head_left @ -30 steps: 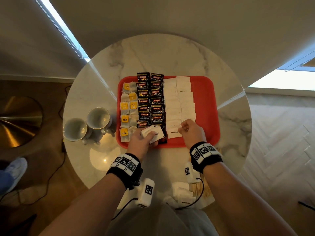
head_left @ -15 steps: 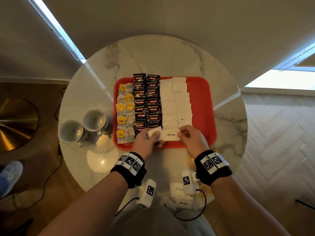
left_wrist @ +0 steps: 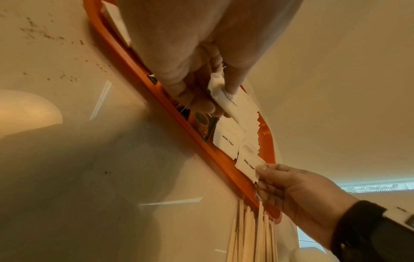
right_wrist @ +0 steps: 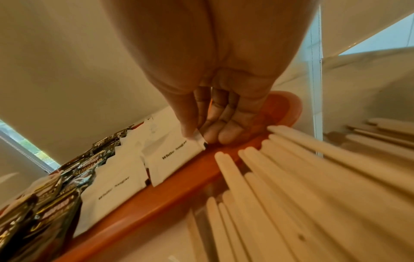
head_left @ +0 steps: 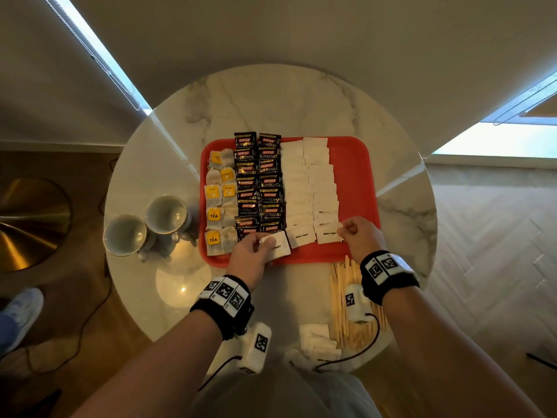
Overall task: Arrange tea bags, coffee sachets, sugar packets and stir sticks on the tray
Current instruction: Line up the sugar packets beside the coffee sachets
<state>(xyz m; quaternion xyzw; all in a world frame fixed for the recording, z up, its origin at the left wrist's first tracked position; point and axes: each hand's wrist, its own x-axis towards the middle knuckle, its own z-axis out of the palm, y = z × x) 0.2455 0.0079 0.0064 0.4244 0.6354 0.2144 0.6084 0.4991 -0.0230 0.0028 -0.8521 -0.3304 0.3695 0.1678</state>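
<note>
A red tray [head_left: 352, 164] on the round marble table carries columns of tea bags [head_left: 217, 203], black coffee sachets [head_left: 259, 182] and white sugar packets [head_left: 310, 188]. My left hand [head_left: 251, 250] grips a small stack of sugar packets [head_left: 278, 244] over the tray's near edge; the stack [left_wrist: 233, 106] sits between thumb and fingers in the left wrist view. My right hand [head_left: 358, 233] pinches the right corner of the nearest sugar packet [head_left: 328, 233], which lies at the near end of the right sugar column [right_wrist: 174, 159]. Wooden stir sticks [head_left: 346, 300] lie on the table below the tray.
Two pale cups [head_left: 144, 227] stand left of the tray. More sugar packets [head_left: 318, 342] lie at the table's near edge beside the stir sticks. The tray's right strip [head_left: 355, 191] is bare red. A gold lamp base [head_left: 27, 224] and a shoe [head_left: 21, 312] are on the floor at left.
My right hand took a sugar packet from the left hand's stack, carried it right and set it at the near end of the right sugar column. The left hand kept the stack.
</note>
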